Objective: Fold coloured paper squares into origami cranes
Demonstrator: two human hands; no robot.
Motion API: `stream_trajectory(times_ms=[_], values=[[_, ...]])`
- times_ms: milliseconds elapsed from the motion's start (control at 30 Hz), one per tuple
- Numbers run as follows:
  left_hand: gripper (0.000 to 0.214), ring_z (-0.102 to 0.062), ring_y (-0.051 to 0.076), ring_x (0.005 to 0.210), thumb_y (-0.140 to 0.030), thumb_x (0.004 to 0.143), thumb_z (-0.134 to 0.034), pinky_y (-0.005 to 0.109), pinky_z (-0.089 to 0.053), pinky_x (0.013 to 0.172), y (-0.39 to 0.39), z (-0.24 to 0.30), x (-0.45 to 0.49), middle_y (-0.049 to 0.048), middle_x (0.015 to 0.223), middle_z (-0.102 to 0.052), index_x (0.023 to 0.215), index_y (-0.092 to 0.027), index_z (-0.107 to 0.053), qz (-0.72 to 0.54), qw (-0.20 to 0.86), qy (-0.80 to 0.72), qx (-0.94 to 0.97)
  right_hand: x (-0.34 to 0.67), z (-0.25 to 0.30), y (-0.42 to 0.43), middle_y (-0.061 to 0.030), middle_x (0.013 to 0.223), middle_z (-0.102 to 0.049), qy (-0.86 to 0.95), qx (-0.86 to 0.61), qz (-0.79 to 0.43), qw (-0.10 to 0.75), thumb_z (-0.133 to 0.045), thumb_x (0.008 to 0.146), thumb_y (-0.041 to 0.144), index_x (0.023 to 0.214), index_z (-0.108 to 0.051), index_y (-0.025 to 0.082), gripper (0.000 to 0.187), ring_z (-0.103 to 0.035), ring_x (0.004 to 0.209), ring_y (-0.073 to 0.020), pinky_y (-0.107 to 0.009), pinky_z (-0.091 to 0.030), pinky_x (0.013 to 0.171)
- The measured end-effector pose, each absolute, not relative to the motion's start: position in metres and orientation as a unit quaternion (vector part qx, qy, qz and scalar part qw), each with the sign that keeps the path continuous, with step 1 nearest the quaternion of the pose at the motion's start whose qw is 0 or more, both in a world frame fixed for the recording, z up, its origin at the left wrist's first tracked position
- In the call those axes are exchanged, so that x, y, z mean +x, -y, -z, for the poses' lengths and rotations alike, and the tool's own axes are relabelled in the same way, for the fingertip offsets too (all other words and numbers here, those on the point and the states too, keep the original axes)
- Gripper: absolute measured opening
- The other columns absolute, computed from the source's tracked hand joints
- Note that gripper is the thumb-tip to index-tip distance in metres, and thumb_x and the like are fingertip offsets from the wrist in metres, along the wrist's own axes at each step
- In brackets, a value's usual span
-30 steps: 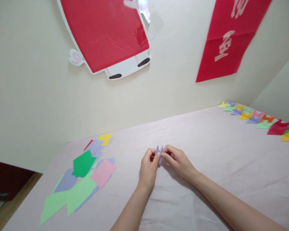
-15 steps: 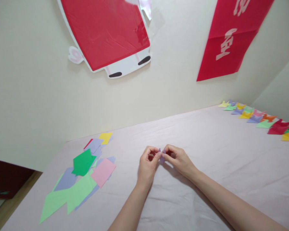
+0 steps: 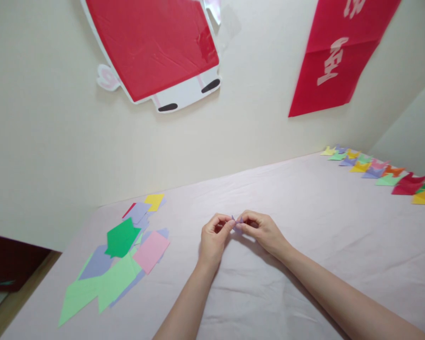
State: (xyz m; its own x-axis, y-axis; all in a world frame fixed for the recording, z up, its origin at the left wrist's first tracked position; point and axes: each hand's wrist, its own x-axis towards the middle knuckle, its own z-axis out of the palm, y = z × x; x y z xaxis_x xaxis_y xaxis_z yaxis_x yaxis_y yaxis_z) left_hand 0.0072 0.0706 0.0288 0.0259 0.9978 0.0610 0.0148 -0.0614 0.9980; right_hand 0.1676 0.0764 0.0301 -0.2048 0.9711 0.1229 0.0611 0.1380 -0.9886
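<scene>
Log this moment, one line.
left hand: pinching folded lilac paper; right hand: pinching same paper; left side: flat multicoloured paper sheets; right side: folded multicoloured papers

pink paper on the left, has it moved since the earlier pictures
No. The pink paper keeps its place below the red-and-white wall cutout; the slight rise in the picture is shared by both.

Offers no legible word. Shows pale lettering (image 3: 332,62) on the red banner (image 3: 345,66), upper right of the frame, in two groups, one above the other. Meets the top edge with the upper group; looks too slanted and stylised to decipher.
</scene>
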Motion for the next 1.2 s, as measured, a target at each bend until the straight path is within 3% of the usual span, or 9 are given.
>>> stream_trajectory(times_ms=[367,767,1000,1200], values=[[0.021,-0.050,0.011,0.063,-0.036,0.074,-0.071,0.022,-0.039,0.061,-0.069,-0.032,0.012,-0.0015,0.070,-0.061,0.077,-0.017,-0.066,-0.516,0.499,-0.486,0.498,0.168,-0.029,-0.079,0.0006,0.067,-0.058,0.572,-0.423,-0.534,0.456,-0.069,0.075,0.042,0.069,-0.061,0.018,0.026,-0.052,0.066,-0.0146,-0.027,-0.042,0.065],[0.023,-0.054,0.013,0.069,-0.040,0.086,-0.061,0.023,-0.041,0.064,-0.061,-0.031,0.019,-0.0003,0.075,-0.062,0.082,-0.018,-0.063,-0.493,0.464,-0.504,0.537,0.167,-0.026,-0.077,0.0040,0.063,-0.047,0.599,-0.427,-0.504,0.452,-0.060,0.082,0.042,0.069,-0.053,0.019,0.028,-0.043,0.061,-0.0121,-0.025,-0.035,0.059],[0.018,-0.057,0.015,0.071,-0.034,0.089,-0.057,0.025,-0.042,0.067,-0.056,-0.036,0.019,0.0006,0.076,-0.063,0.081,-0.019,-0.061,-0.459,0.406,-0.527,0.589,0.167,-0.028,-0.078,0.0036,0.064,-0.050,0.586,-0.415,-0.514,0.469,-0.062,0.083,0.046,0.070,-0.055,0.019,0.030,-0.045,0.063,-0.0126,-0.027,-0.037,0.061],[0.015,-0.054,0.015,0.075,-0.027,0.092,-0.053,0.025,-0.039,0.070,-0.053,-0.040,0.018,0.0000,0.079,-0.058,0.079,-0.020,-0.057,-0.451,0.277,-0.524,0.668,0.167,-0.029,-0.080,0.0048,0.059,-0.048,0.547,-0.425,-0.542,0.476,-0.070,0.075,0.050,0.063,-0.052,0.019,0.037,-0.043,0.059,-0.0118,-0.027,-0.037,0.058]])
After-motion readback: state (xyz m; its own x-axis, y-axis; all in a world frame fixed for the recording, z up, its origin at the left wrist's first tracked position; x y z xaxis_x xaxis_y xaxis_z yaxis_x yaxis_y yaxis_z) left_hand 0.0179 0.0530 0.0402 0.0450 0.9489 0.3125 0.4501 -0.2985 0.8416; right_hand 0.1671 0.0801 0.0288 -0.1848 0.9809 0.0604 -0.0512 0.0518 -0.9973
